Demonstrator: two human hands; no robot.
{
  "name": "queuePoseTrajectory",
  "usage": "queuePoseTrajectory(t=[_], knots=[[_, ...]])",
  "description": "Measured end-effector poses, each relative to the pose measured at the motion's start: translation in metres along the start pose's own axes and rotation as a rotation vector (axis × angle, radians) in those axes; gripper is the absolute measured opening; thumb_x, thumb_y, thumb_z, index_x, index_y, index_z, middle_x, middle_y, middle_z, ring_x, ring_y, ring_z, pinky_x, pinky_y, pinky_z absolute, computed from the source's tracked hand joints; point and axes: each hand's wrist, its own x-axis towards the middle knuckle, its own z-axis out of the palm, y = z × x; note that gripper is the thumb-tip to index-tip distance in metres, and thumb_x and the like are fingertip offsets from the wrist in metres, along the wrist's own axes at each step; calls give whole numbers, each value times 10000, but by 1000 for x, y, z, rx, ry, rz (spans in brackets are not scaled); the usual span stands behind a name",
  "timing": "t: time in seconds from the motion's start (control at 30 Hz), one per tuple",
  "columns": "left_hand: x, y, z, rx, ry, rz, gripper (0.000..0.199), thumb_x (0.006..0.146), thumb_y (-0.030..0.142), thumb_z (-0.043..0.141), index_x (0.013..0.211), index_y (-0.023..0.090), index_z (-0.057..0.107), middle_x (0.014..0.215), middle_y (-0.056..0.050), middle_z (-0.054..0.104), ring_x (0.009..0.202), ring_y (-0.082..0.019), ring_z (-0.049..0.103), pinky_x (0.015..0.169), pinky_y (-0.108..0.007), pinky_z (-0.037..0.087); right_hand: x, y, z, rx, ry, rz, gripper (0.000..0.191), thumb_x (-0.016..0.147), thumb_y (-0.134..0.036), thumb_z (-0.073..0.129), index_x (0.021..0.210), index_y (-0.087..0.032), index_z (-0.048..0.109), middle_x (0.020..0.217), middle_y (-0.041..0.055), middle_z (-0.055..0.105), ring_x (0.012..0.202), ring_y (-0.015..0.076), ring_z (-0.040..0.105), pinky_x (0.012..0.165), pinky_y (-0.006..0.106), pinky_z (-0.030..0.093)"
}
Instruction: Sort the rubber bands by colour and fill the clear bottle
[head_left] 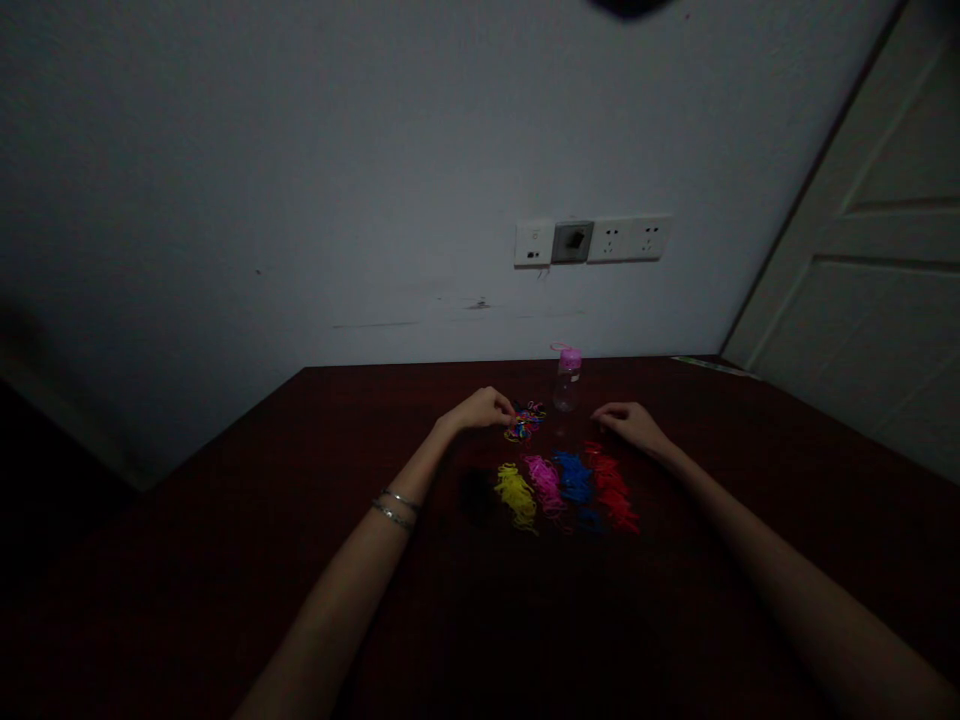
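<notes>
My left hand (pixel 482 408), with two bracelets on its forearm, reaches to a small mixed pile of coloured rubber bands (pixel 529 420). Its fingertips are pinched together at the pile's left edge; what they hold is too small to make out. My right hand (pixel 634 426) hovers or rests just beyond the red rubber bands (pixel 613 490), thumb and fingers closed together, with any held thing hidden. Side by side nearer to me lie sorted heaps of yellow rubber bands (pixel 517 497), pink rubber bands (pixel 546 484) and blue rubber bands (pixel 575 478). Left of the yellow heap is a dark, barely visible patch.
A clear bottle (pixel 567 390) with a pink lid and loop stands behind the piles, between my hands. The dark reddish table (pixel 360 400) meets a wall with sockets (pixel 626 240). A door (pixel 885 240) is at the right.
</notes>
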Motion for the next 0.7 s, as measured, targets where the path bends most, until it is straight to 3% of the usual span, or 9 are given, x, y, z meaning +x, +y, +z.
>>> queuePoseTrajectory(t=[0.27,0.7], knots=[[-3,11,6,37,-11,-82,175,641,196,600,747,94,694,559,-6,567,523,-77,444,527,-202,320,-2,-4,1,6,-2,18,274,704,-336,506,778,-145,688,688,43,675,664,172,604,626,253,437],[-2,1,7,59,4,-90,182,640,146,581,776,93,689,610,-13,585,532,-71,440,523,-193,325,-2,-3,2,-6,-6,-10,277,705,-344,493,768,-150,682,723,53,683,700,187,610,669,276,445]])
